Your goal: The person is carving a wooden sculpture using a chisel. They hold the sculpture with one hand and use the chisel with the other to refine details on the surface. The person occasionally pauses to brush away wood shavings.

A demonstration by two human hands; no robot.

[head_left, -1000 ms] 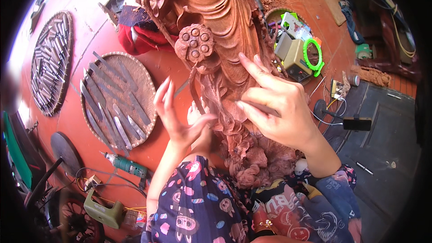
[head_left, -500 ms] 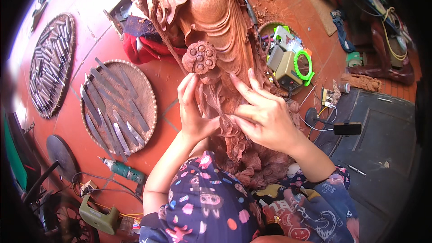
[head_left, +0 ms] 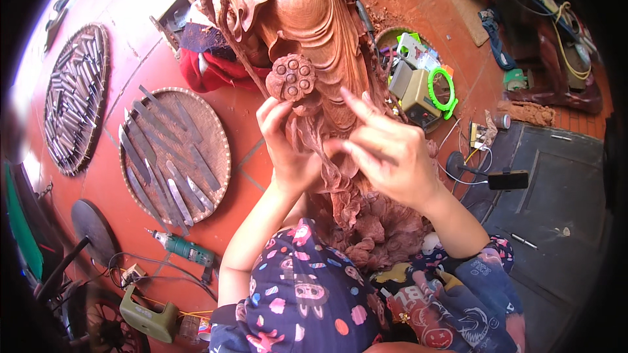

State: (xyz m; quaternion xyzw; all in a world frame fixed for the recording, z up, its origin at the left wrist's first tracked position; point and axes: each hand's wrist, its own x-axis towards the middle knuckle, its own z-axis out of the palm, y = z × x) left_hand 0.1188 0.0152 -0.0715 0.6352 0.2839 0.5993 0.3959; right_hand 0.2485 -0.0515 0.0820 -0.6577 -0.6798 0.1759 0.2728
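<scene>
From far centre to near, between the open left hand [head_left: 291,153] and open right hand [head_left: 396,157], is the wooden carving [head_left: 325,82]. Likely heavy, rigid; thin stem [head_left: 242,57] probably fragile: grip the thick robed body [head_left: 317,23].

The red tiled floor [head_left: 245,124] glares nearly white at the frame's upper left; a dark grey panel [head_left: 566,199] fills the lower right, below dark-brown wooden furniture [head_left: 553,93].

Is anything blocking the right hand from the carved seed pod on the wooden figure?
Nothing visible stands between the right hand and the seed pod. The left hand sits below the pod in the picture, off that line; whether its fingers touch the carving is unclear.
</scene>
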